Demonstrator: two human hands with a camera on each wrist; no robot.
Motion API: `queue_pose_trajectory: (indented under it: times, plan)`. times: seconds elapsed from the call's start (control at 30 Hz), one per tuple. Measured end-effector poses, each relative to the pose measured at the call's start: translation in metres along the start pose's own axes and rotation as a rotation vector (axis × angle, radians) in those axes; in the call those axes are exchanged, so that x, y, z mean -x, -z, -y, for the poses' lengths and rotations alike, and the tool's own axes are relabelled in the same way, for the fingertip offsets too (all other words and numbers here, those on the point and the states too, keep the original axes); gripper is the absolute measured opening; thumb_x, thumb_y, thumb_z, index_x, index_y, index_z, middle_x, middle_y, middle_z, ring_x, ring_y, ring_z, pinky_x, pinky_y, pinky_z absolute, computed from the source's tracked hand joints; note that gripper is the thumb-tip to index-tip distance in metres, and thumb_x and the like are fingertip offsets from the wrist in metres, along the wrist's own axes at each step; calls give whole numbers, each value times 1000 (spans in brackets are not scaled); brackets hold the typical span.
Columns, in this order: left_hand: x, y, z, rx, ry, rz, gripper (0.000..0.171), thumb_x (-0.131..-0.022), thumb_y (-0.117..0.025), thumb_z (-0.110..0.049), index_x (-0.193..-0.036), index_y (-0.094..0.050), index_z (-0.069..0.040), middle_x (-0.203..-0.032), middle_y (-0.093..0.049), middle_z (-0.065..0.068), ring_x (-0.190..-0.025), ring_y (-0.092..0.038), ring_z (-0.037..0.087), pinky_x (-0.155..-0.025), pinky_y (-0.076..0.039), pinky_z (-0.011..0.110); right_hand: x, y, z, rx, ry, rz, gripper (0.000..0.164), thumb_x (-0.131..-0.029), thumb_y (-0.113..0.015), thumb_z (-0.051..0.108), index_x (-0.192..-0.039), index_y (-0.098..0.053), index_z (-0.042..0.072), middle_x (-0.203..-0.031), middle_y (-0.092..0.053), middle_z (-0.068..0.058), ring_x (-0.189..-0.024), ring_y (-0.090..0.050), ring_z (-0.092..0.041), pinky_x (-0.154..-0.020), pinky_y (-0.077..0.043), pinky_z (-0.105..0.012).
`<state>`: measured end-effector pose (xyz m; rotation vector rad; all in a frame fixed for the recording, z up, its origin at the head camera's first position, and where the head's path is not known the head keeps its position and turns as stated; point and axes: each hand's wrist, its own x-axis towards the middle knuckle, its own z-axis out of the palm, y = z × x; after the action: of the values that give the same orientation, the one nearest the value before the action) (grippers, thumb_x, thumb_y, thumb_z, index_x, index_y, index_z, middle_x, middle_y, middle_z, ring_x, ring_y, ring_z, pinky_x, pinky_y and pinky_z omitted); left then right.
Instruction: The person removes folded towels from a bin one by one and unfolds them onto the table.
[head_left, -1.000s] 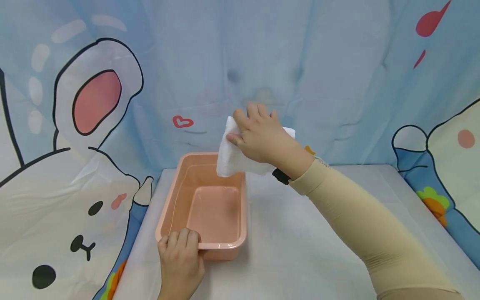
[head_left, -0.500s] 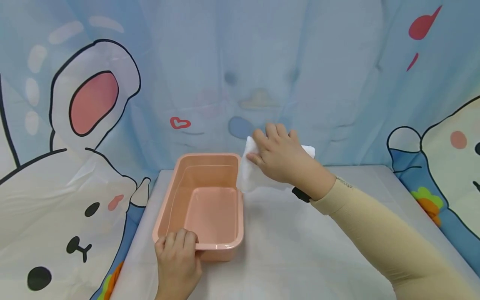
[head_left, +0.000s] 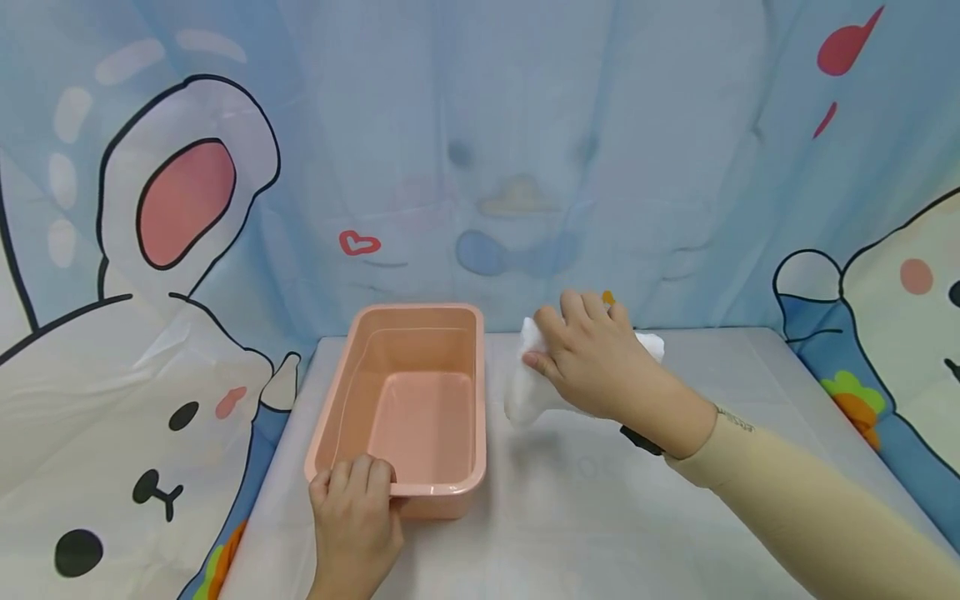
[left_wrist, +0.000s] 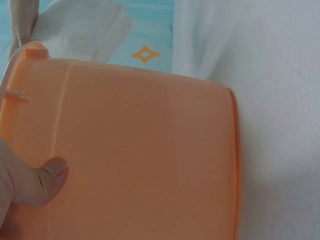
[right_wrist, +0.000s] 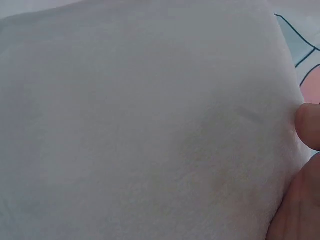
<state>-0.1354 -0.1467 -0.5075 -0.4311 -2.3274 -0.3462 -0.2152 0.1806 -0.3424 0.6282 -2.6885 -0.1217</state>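
A pink plastic basin (head_left: pixel 431 417) stands on the white-covered table, left of centre in the head view. My left hand (head_left: pixel 356 517) grips its near rim, fingers curled over the edge. In the left wrist view the thumb (left_wrist: pixel 47 180) presses the outside of the basin's wall (left_wrist: pixel 140 140). To the right of the basin, my right hand (head_left: pixel 600 358) holds a folded white towel (head_left: pixel 536 392) from above, its lower edge hanging close over the table. That towel (right_wrist: pixel 140 110) fills most of the right wrist view, with the thumb (right_wrist: pixel 309 125) at its edge.
The white table cover (head_left: pixel 600 517) spreads right of the basin and in front of it. A blue curtain (head_left: pixel 675 167) with cartoon prints hangs along the back edge, and a printed rabbit (head_left: pixel 150 450) covers the left side.
My right hand has carried the towel from over the basin's far right corner to the right, down and nearer, beside the basin. The left hand keeps its grip on the rim.
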Motion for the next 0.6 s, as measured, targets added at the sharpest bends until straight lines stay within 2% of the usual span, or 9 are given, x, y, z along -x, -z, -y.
queue_pose_trajectory:
  times: [0.13, 0.3, 0.43, 0.6]
  plan:
    - [0, 0, 0, -3, -1, -2, 39, -58, -80, 2, -86, -58, -14, -82, -57, 2, -84, -56, 29, -90, -36, 50, 15, -3, 2, 14, 17, -10, 44, -105, -64, 51, -103, -47, 10, -87, -33, -6, -76, -32, -25, -67, -22, -38]
    - [0, 1, 0, -4, 2, 5, 40, -59, -82, 1, -85, -57, -14, -82, -57, 2, -84, -56, 29, -90, -36, 50, 35, -15, 9, 32, 40, 21, 46, -103, -66, 55, -109, -50, 12, -85, -35, -4, -78, -34, -24, -66, -22, -38]
    - [-1, 1, -1, -5, 6, 9, 42, -58, -85, 0, -85, -57, -14, -82, -56, 2, -84, -56, 29, -90, -36, 50, 51, -22, 22, 18, 65, 45, 47, -101, -68, 56, -110, -52, 13, -86, -38, -3, -78, -35, -23, -66, -24, -38]
    - [-1, 3, -2, -4, 7, 13, 45, -58, -89, -1, -86, -57, -15, -82, -56, 2, -84, -56, 29, -90, -36, 51, 69, -33, 40, -24, 85, 100, 47, -101, -64, 62, -108, -52, 18, -89, -38, 0, -80, -35, -20, -65, -25, -37]
